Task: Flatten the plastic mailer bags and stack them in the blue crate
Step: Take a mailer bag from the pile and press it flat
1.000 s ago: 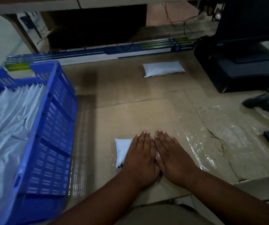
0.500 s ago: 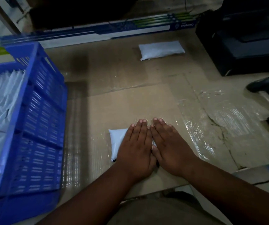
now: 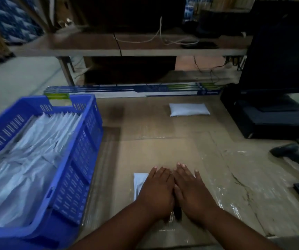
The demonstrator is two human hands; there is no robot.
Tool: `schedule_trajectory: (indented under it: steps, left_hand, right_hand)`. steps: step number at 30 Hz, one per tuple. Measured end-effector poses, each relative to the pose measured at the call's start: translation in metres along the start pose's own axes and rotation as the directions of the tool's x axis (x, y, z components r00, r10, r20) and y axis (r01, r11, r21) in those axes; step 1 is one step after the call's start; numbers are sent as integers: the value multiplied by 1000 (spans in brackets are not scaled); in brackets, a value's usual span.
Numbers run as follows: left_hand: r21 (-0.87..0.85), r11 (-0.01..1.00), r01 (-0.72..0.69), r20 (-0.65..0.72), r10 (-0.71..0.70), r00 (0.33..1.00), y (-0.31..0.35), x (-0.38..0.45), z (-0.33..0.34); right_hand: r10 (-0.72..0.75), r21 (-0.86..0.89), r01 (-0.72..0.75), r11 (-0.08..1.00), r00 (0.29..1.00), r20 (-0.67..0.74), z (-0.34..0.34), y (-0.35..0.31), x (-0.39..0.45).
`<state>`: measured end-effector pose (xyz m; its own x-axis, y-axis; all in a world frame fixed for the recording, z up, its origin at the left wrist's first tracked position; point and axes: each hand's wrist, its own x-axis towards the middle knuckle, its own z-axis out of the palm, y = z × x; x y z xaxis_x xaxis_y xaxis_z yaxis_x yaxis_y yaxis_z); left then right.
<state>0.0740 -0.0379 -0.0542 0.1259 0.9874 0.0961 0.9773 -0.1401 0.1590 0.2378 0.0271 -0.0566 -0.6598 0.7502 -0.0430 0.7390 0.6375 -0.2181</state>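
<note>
A small white plastic mailer bag (image 3: 139, 183) lies on the cardboard-covered table (image 3: 155, 147), near its front edge, just right of the blue crate (image 3: 76, 159). Its film looks smooth and pale, with a rounded left end; only that left part shows, since both hands cover the rest. The left hand (image 3: 156, 193) lies palm-down on it with fingers straight and together, pressing it flat. The right hand (image 3: 192, 193) lies palm-down just beside, its thumb edge touching the left hand, fingers straight; whether it rests on the bag or on the table cannot be told.

The crate is rigid plastic with slotted, grid-like walls. In it lie many crinkled white mailer bags (image 3: 27, 159), overlapping in a leaning row.

A second mailer bag (image 3: 189, 109), puffy and pillow-shaped, lies well apart toward the back of the table. The tabletop is brown cardboard, creased and partly covered with glossy clear tape.

Behind it, long flat blue-and-white cartons (image 3: 136, 90) with green stripes lie along the back edge; their print is too blurred to read. A dark monitor (image 3: 280, 60) stands at the right.
</note>
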Motion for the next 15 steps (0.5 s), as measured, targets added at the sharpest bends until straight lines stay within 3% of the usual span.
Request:
schedule_trajectory:
  steps: [6,15]
  left_hand:
    - [173,981,92,107,-112,988,-17,10,11]
    - [65,996,66,-96,-59,994,-30,-1,43]
  right_hand:
    - [46,14,-46,999,999,24,18,-15,32]
    - [106,-149,-110,983,994,-38,37,-16,32]
